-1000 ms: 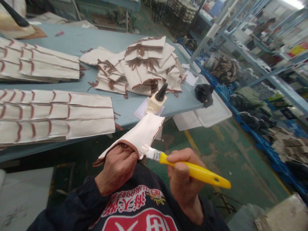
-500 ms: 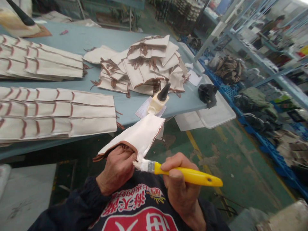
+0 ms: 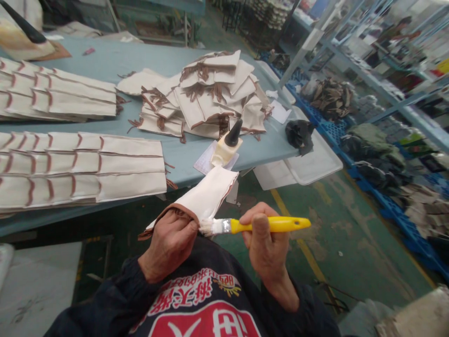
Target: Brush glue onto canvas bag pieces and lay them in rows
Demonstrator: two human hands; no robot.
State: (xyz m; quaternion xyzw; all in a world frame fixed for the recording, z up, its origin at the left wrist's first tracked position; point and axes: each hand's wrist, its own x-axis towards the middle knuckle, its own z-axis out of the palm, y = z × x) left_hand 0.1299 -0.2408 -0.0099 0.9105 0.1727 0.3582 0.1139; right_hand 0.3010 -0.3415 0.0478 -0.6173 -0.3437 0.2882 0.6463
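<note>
My left hand (image 3: 172, 241) is closed on the near, brown-edged end of a cream fabric piece (image 3: 206, 193), which points away toward the table. Between the fingers of my right hand (image 3: 268, 243) is a paintbrush (image 3: 245, 224) with a yellow handle, held nearly level. White stuff coats its bristles, which touch the fabric's right edge by my left fingertips. Just beyond the fabric's far end, a cream bottle (image 3: 227, 144) with a black cone tip stands on a small card at the table edge.
The blue-green table (image 3: 182, 168) bears overlapping rows of cream pieces (image 3: 129, 164) at left and a loose heap of them (image 3: 206, 100) behind the bottle. A crumpled black bag (image 3: 299, 135) lies at the right corner, near a white tray (image 3: 321, 164). Blue pallets (image 3: 386, 201) carry bundles at right.
My right hand has shifted up a little, and the brush has turned from slanting down to nearly level. Its bristles stay at the fabric's edge. My left hand keeps its hold.
</note>
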